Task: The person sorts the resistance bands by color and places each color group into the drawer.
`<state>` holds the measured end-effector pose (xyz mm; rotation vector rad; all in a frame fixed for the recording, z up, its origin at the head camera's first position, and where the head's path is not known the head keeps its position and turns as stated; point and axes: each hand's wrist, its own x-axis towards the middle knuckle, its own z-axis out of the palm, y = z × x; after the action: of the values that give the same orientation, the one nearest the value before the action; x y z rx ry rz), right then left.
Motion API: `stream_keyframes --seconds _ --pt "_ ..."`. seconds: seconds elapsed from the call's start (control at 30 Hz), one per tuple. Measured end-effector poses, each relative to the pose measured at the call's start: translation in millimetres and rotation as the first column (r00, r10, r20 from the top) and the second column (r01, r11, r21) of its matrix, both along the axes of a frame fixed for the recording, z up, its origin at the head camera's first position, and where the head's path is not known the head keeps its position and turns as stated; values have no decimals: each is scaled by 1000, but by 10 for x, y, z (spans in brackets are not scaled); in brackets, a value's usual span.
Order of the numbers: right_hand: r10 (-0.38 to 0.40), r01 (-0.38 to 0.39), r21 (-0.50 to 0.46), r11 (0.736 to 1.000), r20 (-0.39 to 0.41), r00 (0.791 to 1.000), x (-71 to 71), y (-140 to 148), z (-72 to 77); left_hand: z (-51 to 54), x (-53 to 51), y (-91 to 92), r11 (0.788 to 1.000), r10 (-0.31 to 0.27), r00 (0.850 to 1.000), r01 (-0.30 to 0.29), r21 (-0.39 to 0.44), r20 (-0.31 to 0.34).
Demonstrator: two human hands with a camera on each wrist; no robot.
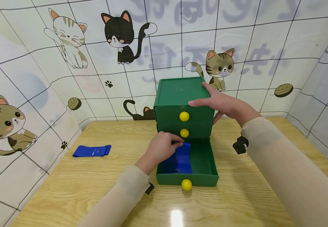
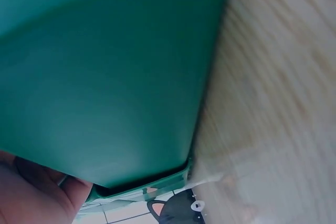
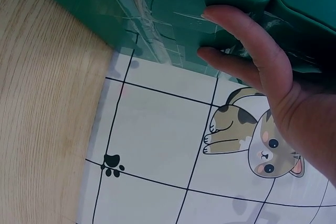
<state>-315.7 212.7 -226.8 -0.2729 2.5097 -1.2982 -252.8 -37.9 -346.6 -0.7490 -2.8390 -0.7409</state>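
A green cabinet (image 1: 181, 91) of stacked drawers with yellow round knobs stands on the table, its bottom drawer (image 1: 204, 157) pulled out. Inside that drawer lies a blue resistance band (image 1: 184, 160). My left hand (image 1: 161, 146) reaches over the drawer and pinches the band's far end between thumb and forefinger. In the left wrist view, the drawer's green wall (image 2: 115, 93) covers much of the left hand (image 2: 42, 198). My right hand (image 1: 221, 102) rests spread over the cabinet's upper right corner. Seen from the right wrist, its fingers (image 3: 252, 40) lie nearly straight against the taped side.
Another blue resistance band (image 1: 91, 151), folded flat, lies at the left of the wooden table (image 1: 118, 183). A cat-printed, gridded wall covering (image 1: 166, 41) rises behind the cabinet and along both sides.
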Motion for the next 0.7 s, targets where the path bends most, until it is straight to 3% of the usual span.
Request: stream_keyframes --seconds 0.23,0.47,0.7 --pt "6 -6 -12 1000 4 1000 15 6 2 -63 -46 4 999 5 1000 -5 -32 -25" --pt "5 -5 -12 1000 3 1000 14 11 8 -86 -84 -27 998 -32 998 30 -48 -47" --pt "7 -7 1 1000 3 1000 18 6 16 -49 -103 -156 996 -77 997 76 40 14"
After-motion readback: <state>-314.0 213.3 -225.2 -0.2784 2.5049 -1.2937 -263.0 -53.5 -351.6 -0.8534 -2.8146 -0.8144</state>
